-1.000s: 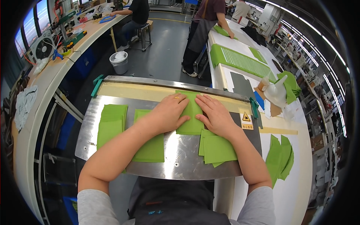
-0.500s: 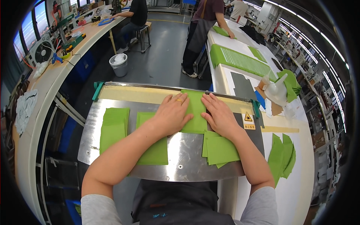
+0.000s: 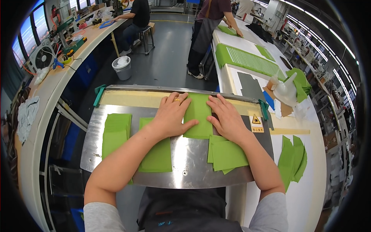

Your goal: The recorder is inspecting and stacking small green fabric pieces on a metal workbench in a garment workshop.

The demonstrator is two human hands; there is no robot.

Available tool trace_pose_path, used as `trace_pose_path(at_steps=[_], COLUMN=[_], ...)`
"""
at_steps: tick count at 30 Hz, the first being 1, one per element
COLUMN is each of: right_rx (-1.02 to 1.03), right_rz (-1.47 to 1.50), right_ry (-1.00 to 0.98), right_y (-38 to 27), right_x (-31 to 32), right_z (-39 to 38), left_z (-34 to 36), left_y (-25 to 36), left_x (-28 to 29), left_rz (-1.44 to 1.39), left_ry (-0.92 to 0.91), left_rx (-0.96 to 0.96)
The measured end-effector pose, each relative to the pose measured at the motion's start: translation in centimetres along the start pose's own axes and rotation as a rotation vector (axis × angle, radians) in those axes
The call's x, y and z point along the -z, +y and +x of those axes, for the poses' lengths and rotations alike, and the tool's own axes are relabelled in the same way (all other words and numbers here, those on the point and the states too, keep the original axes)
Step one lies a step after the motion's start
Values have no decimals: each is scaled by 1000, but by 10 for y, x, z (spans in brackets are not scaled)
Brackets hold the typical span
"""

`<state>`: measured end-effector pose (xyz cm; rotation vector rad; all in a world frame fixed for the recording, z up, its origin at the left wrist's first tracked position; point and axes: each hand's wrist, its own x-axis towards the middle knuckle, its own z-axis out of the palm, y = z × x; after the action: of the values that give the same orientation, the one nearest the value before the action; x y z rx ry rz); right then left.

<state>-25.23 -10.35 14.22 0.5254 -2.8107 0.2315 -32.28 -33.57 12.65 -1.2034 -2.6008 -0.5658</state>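
A green fabric piece [image 3: 198, 116] lies flat at the far middle of a metal plate [image 3: 177, 164], its far end at the machine's long bar [image 3: 154, 89]. My left hand [image 3: 172, 113] rests along its left edge, fingers stretched forward and thumb on the cloth. Along the right edge lies my right hand [image 3: 226, 119], fingers apart, thumb touching the fabric. Under and beside my left forearm are two green fabric stacks, one farther left [image 3: 115, 133] and one nearer the middle [image 3: 159, 156]. Several smaller green pieces [image 3: 230, 152] lie fanned beneath my right wrist.
Green clamps [image 3: 99, 95] hold the bar's ends. A yellow warning label [image 3: 255, 121] sits at the plate's right. To the right, a white table [image 3: 295, 193] carries green scraps [image 3: 292, 159] and a white funnel-like vessel [image 3: 286, 91]. A bucket [image 3: 122, 68] stands ahead; other people work beyond.
My left hand has shifted slightly left and its fingers have bent a little, baring more of the fabric's left edge. The right hand has stayed nearly in place.
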Motion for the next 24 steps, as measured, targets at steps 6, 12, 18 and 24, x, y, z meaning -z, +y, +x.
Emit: trace_pose_path(at_steps=[6, 12, 18, 24], right_rx=[-48, -31, -18, -9], right_rz=[15, 1, -3, -14], right_ry=[-36, 34, 100, 140], right_y=[4, 3, -2, -4], right_x=[-4, -9, -5, -2], right_z=[-1, -2, 2, 1], left_z=[0, 0, 3, 3], left_y=[7, 7, 10, 9], left_x=[0, 0, 5, 5], left_rz=[93, 109, 101, 79], left_ry=[4, 30, -7, 0], left_rx=[-6, -21, -25, -39])
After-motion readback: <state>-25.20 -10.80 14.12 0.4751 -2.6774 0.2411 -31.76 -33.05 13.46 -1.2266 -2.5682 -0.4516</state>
